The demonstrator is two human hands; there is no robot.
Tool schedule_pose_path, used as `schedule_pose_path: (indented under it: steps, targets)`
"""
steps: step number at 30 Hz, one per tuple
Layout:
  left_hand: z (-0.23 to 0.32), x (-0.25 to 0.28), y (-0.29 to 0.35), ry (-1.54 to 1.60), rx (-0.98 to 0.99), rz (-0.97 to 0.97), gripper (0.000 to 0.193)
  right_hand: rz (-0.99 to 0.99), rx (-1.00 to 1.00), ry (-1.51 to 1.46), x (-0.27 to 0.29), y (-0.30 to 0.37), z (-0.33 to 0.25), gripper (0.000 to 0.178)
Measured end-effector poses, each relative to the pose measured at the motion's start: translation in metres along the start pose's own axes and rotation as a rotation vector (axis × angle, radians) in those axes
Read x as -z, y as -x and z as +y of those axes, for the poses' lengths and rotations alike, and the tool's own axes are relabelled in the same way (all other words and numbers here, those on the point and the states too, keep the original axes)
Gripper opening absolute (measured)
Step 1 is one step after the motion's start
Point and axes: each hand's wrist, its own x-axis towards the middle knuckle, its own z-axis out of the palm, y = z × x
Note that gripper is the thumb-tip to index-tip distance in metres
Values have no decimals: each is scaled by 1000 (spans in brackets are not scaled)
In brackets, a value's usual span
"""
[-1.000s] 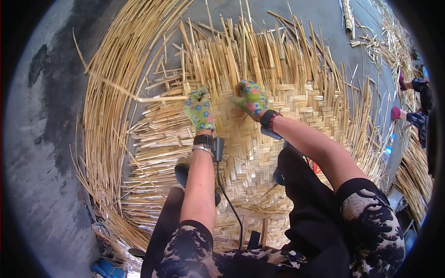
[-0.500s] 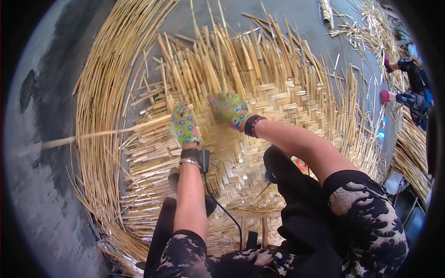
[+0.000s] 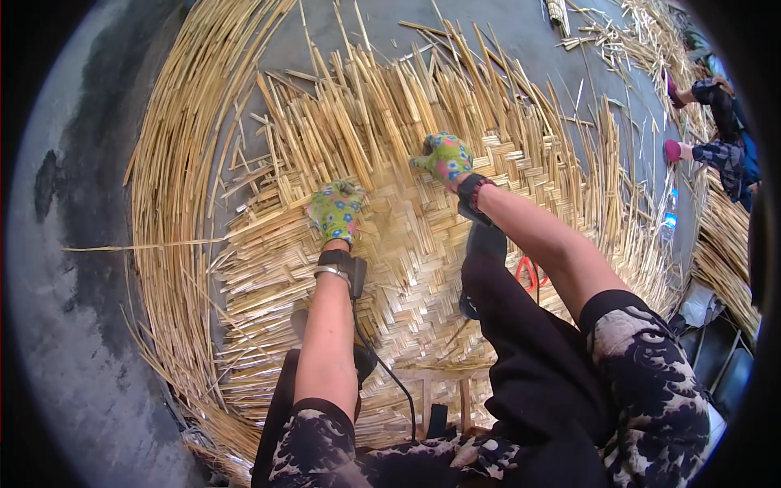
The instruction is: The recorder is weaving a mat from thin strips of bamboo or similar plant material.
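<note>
In the head view, the mat (image 3: pixel 419 224) lies on the grey floor (image 3: pixel 77 350) in front of the person and beneath both hands, its woven middle running from between the arms out to the right. The left hand (image 3: pixel 335 211) is curled over the mat's left part, palm down; a long strip (image 3: pixel 146 246) appears to lead from it, though whether the fingers are gripping that strip I cannot tell. The strip's long axis runs sideways, away to the left, across the mat's ragged left edge and over the stalks (image 3: pixel 175 138), its tip reaching past them above the floor. The left hand is clearly the nearer one to it. The right hand (image 3: pixel 446 157) sits farther out and to the right, partly closed at the line where the weave meets the loose ends (image 3: pixel 390 102); whether it pinches anything is hidden. Those ends point away from the person, roughly crosswise to the strip, and form the far edge. Floor shows beyond them and to the left of the stalks. On the right, a bottle (image 3: pixel 669 226) and another person's legs (image 3: pixel 717 154) lie past the mat's edge, well apart from both hands.
</note>
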Motion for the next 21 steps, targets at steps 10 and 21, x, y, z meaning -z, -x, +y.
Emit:
schedule_pose_path:
  steps: [10, 21]
  targets:
    - [13, 0, 9, -247, -291, 271, 57, -98, -99, -115, 0, -16, 15, 26]
    - [34, 3, 17, -414, -332, 11, 77, -185, -88, 56, 8, -17, -1, 35]
